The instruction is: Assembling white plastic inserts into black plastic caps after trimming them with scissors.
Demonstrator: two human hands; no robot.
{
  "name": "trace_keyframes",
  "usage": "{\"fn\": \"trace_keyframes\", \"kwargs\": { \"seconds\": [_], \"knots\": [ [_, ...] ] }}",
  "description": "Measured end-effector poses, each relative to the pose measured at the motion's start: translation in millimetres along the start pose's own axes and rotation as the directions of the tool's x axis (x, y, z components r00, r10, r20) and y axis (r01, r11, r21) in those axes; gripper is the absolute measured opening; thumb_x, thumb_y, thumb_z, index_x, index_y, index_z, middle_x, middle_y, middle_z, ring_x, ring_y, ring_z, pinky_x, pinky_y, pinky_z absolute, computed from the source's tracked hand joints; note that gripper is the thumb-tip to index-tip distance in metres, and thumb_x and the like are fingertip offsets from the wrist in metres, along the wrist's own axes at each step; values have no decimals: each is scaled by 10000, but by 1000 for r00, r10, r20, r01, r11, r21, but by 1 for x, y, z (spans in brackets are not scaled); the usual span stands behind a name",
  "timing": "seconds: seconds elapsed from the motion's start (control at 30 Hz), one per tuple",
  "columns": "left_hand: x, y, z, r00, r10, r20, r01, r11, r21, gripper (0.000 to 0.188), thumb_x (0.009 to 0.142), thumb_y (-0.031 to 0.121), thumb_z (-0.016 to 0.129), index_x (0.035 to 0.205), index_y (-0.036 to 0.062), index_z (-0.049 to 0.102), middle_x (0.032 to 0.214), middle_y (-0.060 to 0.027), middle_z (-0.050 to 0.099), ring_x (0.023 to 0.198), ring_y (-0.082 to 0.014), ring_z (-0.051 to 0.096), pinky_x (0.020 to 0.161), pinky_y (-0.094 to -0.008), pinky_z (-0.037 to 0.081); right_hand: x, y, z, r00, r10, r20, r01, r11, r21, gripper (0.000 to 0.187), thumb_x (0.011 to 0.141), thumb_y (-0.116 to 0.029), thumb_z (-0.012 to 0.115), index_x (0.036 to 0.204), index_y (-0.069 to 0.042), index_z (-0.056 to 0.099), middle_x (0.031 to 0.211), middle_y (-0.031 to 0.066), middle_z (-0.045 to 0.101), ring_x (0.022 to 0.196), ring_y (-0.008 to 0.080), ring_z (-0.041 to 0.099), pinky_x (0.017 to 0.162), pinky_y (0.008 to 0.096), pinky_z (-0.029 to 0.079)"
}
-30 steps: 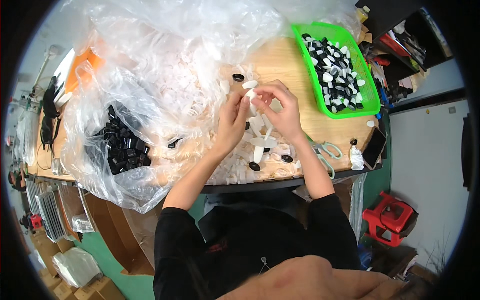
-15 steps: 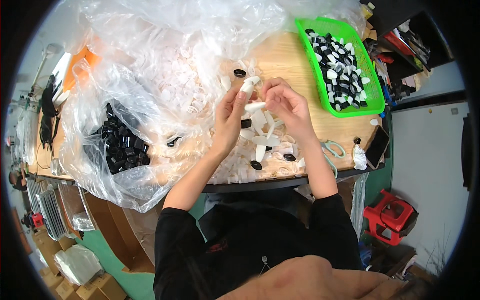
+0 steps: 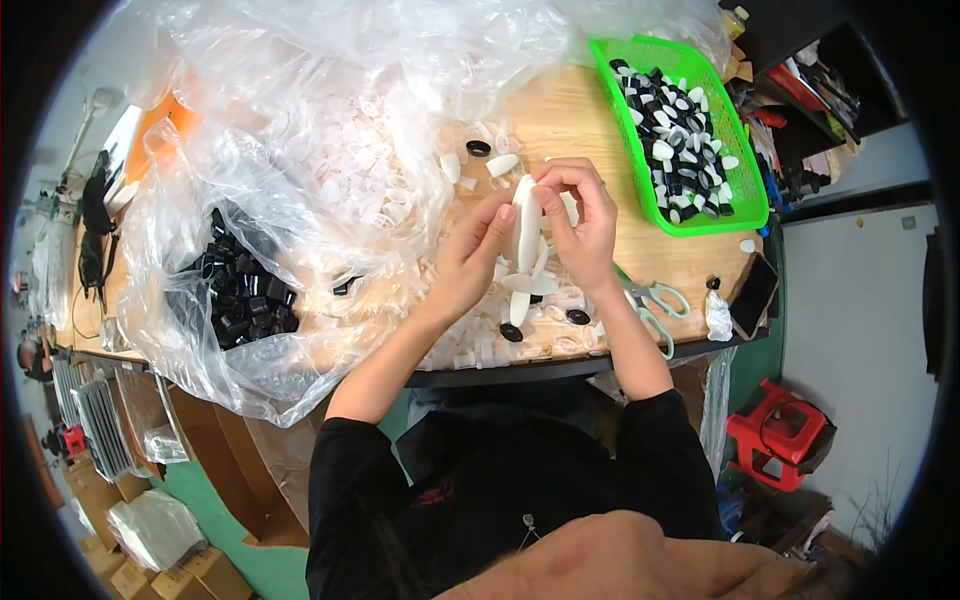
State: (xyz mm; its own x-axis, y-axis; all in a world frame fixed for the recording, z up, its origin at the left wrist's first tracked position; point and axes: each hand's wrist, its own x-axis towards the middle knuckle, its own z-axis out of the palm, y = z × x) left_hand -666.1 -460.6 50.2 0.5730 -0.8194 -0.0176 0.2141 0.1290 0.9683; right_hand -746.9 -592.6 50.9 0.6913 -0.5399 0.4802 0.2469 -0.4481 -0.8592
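My left hand [image 3: 478,250] and my right hand [image 3: 580,215] meet above the middle of the table. Both are closed on a long white oval piece [image 3: 525,225], held upright between the fingertips; it may be several pieces stacked together. Below it lie more white oval pieces [image 3: 522,290], crossing each other on the pile. Just beyond my fingers a short white oval piece [image 3: 502,165] rests near a black oval ring [image 3: 478,148]. Under my wrists are small clear plastic rings [image 3: 480,348] and a few black ones [image 3: 511,332].
A green basket [image 3: 645,190] of black and white pieces stands at the right. Clear plastic bags at the left hold black caps [image 3: 245,290] and clear rings [image 3: 365,150]. Scissors [image 3: 655,310], crumpled white tissue [image 3: 718,315] and a phone [image 3: 755,295] lie right of my arm.
My hands have come closer together, the left moving right. The white piece between them now stands upright. A white oval piece now lies loose beyond my fingers, and more of the scissors shows.
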Motion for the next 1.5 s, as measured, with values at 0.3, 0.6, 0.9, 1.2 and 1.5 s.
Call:
{"fn": "trace_keyframes", "kwargs": {
  "seconds": [0.3, 0.6, 0.9, 1.2, 1.5],
  "knots": [
    [0, -3, 11, 999, 37, -9, -36, 997, 75, 343, 961, 135, 566, 1258, -14, 480, 929, -67, 627, 737, -86, 582, 664, -228, 480, -7, -3, 7, 964, 259, -69, -224, 920, 322, 58, 930, -39, 570, 929, 13, 542, 1093, 120, 616, 959, 146, 572, 868, 276, 462],
    [1, 10, -19, 994, 38, -100, -1, 938, 347, 203, 967, 132, 559, 1139, 25, 565, 755, -3, 607, 649, -39, 501, 554, -205, 386, -55, -37, -126, 940, 328, 93, -228, 808, -543, 125, 881, -49, 592, 992, 6, 611, 988, 133, 622, 914, 275, 607, 820, 333, 478],
    [3, 10, -10, 998, -57, -8, 57, 995, 76, 257, 955, 122, 579, 1171, -1, 514, 895, -38, 629, 769, -46, 542, 650, -185, 422, -132, -27, -163, 857, 510, 80, -195, 463, -865, 391, 784, -149, 698, 1116, -8, 549, 1117, 180, 573, 1034, 376, 561, 877, 410, 465],
    [-1, 7, -5, 999, 45, -28, -43, 996, 75, 250, 891, 115, 676, 1072, -39, 599, 951, -54, 649, 800, -84, 588, 661, -212, 490, -109, -45, -149, 839, 527, 131, -332, 689, -644, 268, 776, -172, 725, 927, 1, 587, 795, 113, 608, 689, 219, 613, 622, 337, 493],
    [-6, 20, -3, 997, -38, -64, 37, 999, -21, 218, 861, 69, 698, 1027, -38, 606, 916, -72, 661, 744, -103, 619, 668, -227, 510, -101, -32, -63, 743, 491, 454, -385, 869, -310, 447, 903, -433, 561, 1013, -1, 536, 883, 71, 543, 763, 129, 527, 671, 272, 447]
  ]
}}
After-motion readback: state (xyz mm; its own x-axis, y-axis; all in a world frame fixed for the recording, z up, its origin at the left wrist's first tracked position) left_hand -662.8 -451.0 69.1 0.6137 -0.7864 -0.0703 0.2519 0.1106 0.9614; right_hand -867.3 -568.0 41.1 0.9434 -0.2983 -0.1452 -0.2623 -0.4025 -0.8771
